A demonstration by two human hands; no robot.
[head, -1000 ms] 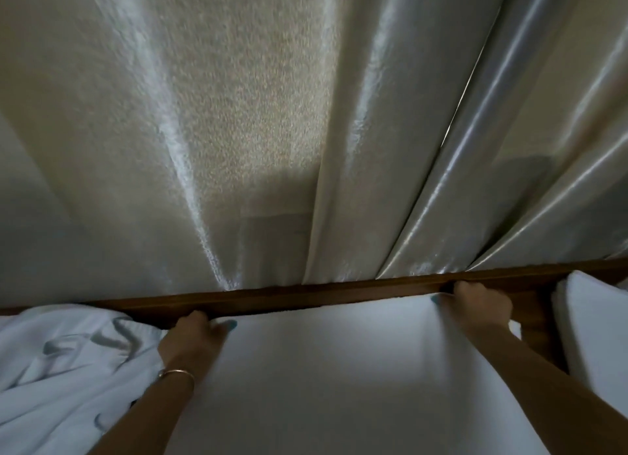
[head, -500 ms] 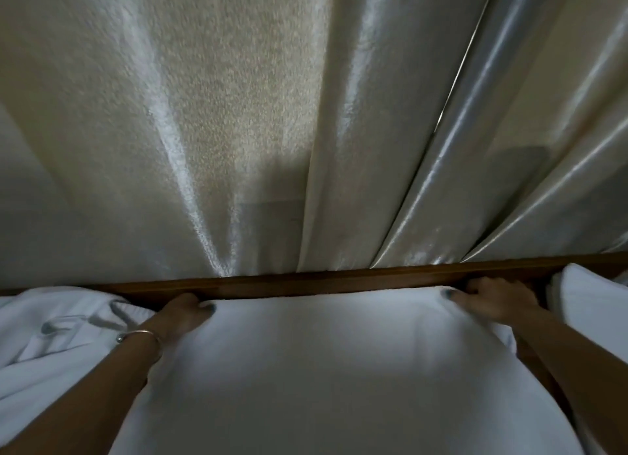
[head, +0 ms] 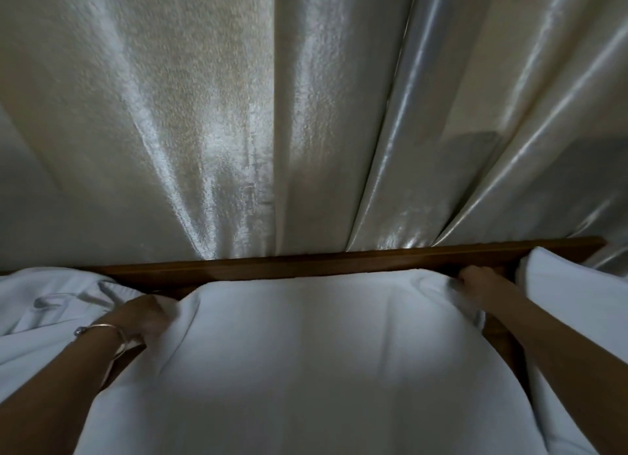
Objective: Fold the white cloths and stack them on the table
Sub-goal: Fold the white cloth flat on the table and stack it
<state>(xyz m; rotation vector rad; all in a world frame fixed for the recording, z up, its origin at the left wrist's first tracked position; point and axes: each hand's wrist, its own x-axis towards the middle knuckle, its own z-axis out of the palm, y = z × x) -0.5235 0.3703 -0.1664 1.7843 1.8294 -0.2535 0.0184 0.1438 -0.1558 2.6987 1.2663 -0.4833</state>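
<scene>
A white cloth (head: 306, 352) lies spread flat across the middle of the wooden table (head: 306, 266). My left hand (head: 142, 318) is closed on the cloth's far left corner, which bunches under the fingers. My right hand (head: 482, 284) grips the far right corner near the table's back edge. A crumpled heap of white cloths (head: 44, 308) sits to the left of my left wrist. Another white cloth, folded, (head: 571, 301) rests at the right, beside my right forearm.
Pale shiny curtains (head: 306, 115) hang right behind the table's back edge and fill the upper view. Dark wood shows in narrow strips beside the spread cloth on both sides.
Both hands have pulled the cloth's far corners back toward me, away from the table's back edge. The corners now bunch in my fingers, and the view has tilted slightly.
</scene>
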